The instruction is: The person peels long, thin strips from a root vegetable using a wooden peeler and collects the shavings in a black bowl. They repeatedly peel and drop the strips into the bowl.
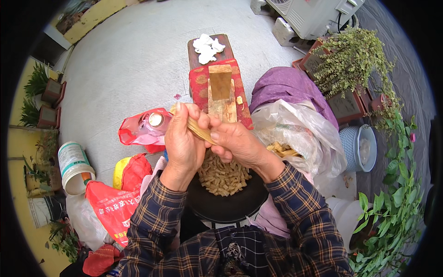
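A yellowish-brown strip of plant-like material (199,130) is held between my two hands at chest height. My left hand (185,138) is wrapped around its upper part, and my right hand (238,142) pinches the lower end. Below them rests a black round pan (225,207) filled with short cut pieces (223,175) of similar colour. A wooden block (220,83) stands upright on a wooden board (229,107), which lies on a red patterned cloth (200,86) over a bench. More long strips (283,149) show in the mouth of a clear plastic bag (294,121) at the right.
Crumpled white tissues (207,48) lie on the bench's far end. A red bag with a capped container (156,119) stands left of my hands. Farther left are a white bucket (76,166) and a red sack (110,204). Potted plants and a blue basket (358,147) stand at the right.
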`<action>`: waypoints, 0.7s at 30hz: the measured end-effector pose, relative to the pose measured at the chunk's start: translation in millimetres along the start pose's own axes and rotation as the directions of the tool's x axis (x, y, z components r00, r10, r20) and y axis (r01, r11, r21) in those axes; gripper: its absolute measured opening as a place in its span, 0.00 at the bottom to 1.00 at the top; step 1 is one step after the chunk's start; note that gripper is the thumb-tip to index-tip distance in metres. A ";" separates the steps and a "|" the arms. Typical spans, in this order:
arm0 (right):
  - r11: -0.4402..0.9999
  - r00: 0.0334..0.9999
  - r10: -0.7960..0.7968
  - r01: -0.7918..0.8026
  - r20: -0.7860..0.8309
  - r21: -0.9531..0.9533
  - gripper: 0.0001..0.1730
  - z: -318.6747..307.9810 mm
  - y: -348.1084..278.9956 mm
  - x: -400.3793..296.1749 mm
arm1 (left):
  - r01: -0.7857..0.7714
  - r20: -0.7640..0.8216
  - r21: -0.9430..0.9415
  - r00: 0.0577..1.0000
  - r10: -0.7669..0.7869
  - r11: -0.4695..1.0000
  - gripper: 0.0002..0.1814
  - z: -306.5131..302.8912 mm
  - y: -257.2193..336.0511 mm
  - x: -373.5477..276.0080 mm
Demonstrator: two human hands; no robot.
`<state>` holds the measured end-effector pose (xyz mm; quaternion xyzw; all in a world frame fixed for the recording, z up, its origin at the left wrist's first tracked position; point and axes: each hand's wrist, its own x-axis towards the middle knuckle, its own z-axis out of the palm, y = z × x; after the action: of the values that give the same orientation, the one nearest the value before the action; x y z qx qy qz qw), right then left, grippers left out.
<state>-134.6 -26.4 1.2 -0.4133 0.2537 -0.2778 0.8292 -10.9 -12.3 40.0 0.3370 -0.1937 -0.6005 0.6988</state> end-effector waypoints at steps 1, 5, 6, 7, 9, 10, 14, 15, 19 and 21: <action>0.996 0.999 -0.022 0.024 0.024 -0.089 0.14 -0.6 -0.6 -2.2 | 0.014 0.000 -0.143 1.000 -0.014 0.990 0.21 -2.7 11.6 3.8; 0.748 0.957 -0.288 0.253 0.043 -0.613 0.16 13.0 -15.6 -8.9 | -0.050 0.101 -0.127 0.993 0.063 0.991 0.20 -18.1 38.2 6.2; 0.592 0.920 -0.377 0.330 0.109 -0.735 0.16 12.9 -19.5 -11.2 | -0.129 0.084 -0.074 0.987 0.136 0.989 0.20 -16.7 41.7 5.7; 0.410 0.874 -0.448 0.388 0.189 -0.826 0.17 11.1 -23.5 -14.2 | -0.206 0.072 -0.020 0.976 0.207 0.978 0.20 -15.5 44.5 5.4; 0.414 0.863 -0.457 0.421 0.215 -0.807 0.16 17.0 -37.3 -22.2 | -0.405 0.115 0.080 0.911 0.395 0.911 0.21 -16.1 50.6 4.1; 0.605 0.903 -0.395 0.394 0.169 -0.692 0.16 27.6 -45.2 -28.6 | -0.532 0.155 0.160 0.845 0.511 0.831 0.21 -19.3 53.9 1.6; 0.964 0.977 -0.213 0.213 0.018 -0.156 0.11 37.3 -42.3 -39.5 | -0.741 0.427 0.455 0.669 0.608 0.494 0.27 -30.4 33.2 -7.0; 0.973 0.978 -0.206 0.203 -0.016 -0.112 0.12 40.2 -36.4 -34.4 | -0.747 0.497 0.549 0.653 0.571 0.376 0.29 -28.7 24.3 -10.3; 0.354 0.799 -0.601 0.296 0.027 -0.887 0.16 27.8 -14.8 -20.8 | -0.643 0.575 0.640 0.764 0.293 0.421 0.30 -16.2 -6.5 -21.5; 0.388 0.768 -0.641 0.324 0.001 -0.863 0.13 16.9 -11.0 -16.2 | -0.444 0.472 0.640 0.871 0.136 0.627 0.22 -15.3 -4.6 -20.8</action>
<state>-138.0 -11.9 22.4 -0.7529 0.3548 -0.4231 0.3581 -8.1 11.3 28.9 0.4282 -0.6010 -0.4017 0.5423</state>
